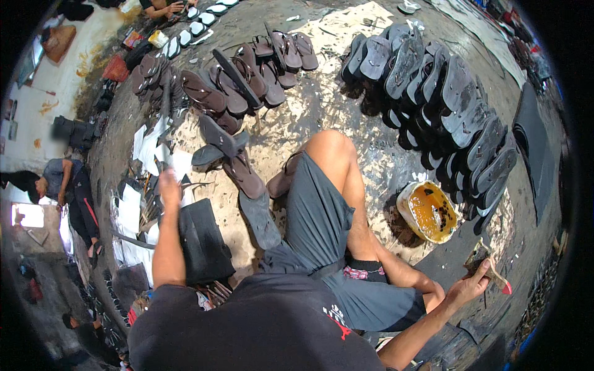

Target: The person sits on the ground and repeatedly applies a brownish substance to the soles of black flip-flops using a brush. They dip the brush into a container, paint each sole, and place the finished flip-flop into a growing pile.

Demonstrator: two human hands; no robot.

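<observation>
My left hand (170, 190), smeared by motion, is closed around a long, narrow tool (164, 151) with a greyish part near my fingers; its kind is unclear. It is over white paper sheets (129, 210), beside a black sheet (203, 241). Out to the right, my right hand (470, 286) grips a glue-stained brush-like tool (484, 263) with a red end. Near that hand stands a pale tub (405, 207) of amber glue with dark specks. Between my left arm and bent knee lie brown flip-flops (243, 176) and a grey sole (260, 219).
Brown flip-flops (204, 93) stand in a row ahead, and tall stacks of dark flip-flops (458, 86) curve along the right. Black sheets (535, 148) lie beyond them. Another person (65, 179) is at the far left, and one more person's hands (170, 8) show at the top.
</observation>
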